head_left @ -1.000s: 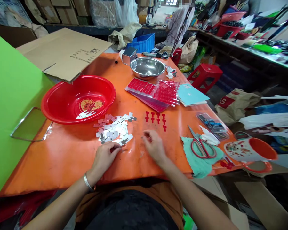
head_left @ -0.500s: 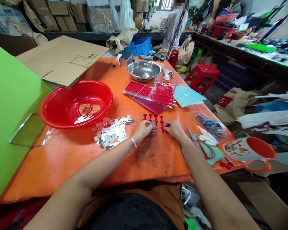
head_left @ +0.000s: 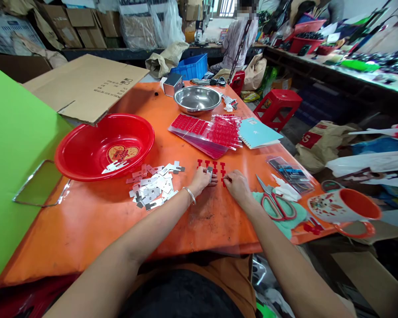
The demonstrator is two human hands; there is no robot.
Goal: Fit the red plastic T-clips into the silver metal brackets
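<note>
My left hand (head_left: 201, 180), a bracelet at its wrist, is closed round a small grey metal plate (head_left: 210, 169). It is just left of several red T-shaped pieces (head_left: 222, 165) laid out in rows on the table. My right hand (head_left: 238, 184) pinches at the right end of these rows, its fingertips against the nearest red piece (head_left: 223, 180). What lies between those fingertips is too small to make out. Left of my left hand lies a loose pile of metal plates (head_left: 155, 187), some with a reddish look.
A red basin (head_left: 69, 165) holding a few plates stands left, under a cardboard flap (head_left: 89, 88). Behind my hands are red sheets (head_left: 199, 128), a steel bowl (head_left: 198, 106) and a blue notebook (head_left: 258, 131). Scissors (head_left: 278, 207) and a mug (head_left: 328, 206) are right. A person (head_left: 237, 42) sits beyond.
My left hand has shifted slightly right with the metal plate, which now stands more upright. My right hand has turned a little and stays at the nearest red piece.
</note>
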